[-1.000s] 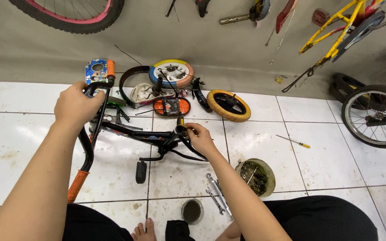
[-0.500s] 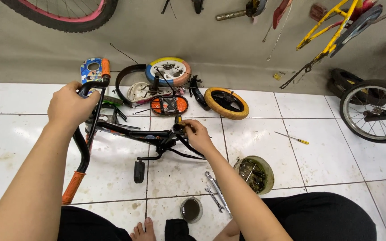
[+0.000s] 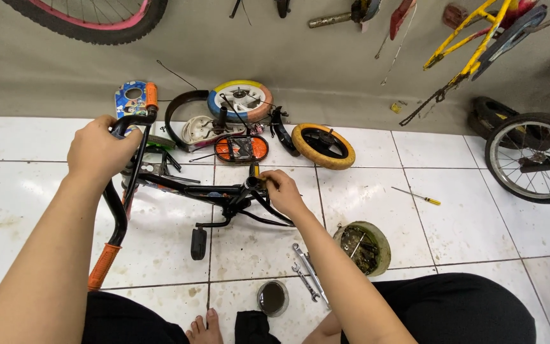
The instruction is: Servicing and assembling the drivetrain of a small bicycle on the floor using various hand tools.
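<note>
The left hand (image 3: 100,150) sits on the handlebar (image 3: 122,191), with the bike frame (image 3: 205,191) to its right. The right hand (image 3: 283,191) touches that frame. Below it lie 2 wrenches (image 3: 307,274); the bowl (image 3: 364,247) sits to its lower right, the small wheel (image 3: 323,145) beyond it.

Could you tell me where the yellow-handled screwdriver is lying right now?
The yellow-handled screwdriver lies on the white tiled floor, right of the right hand, between the yellow wheel and the spoked wheel.

Bare forearms, black trousers (image 3: 466,312), bare foot (image 3: 204,328)
</note>
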